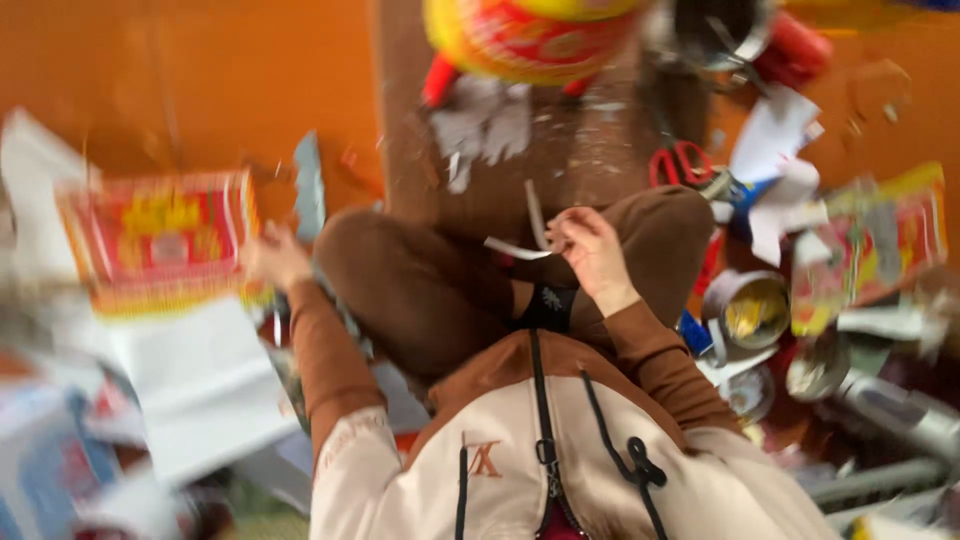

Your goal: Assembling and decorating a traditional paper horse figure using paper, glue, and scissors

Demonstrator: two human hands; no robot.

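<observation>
Brown-sleeved right hand (592, 255): fingers pinch thin white paper strip (520, 248); left hand (272, 256) grips printed red-yellow sheet (160, 240).

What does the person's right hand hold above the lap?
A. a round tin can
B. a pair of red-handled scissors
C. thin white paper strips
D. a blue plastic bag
C: the right hand pinches thin white paper strips between its fingers above the brown-trousered knee, while the red-handled scissors lie apart on the brown board beyond it.
</observation>
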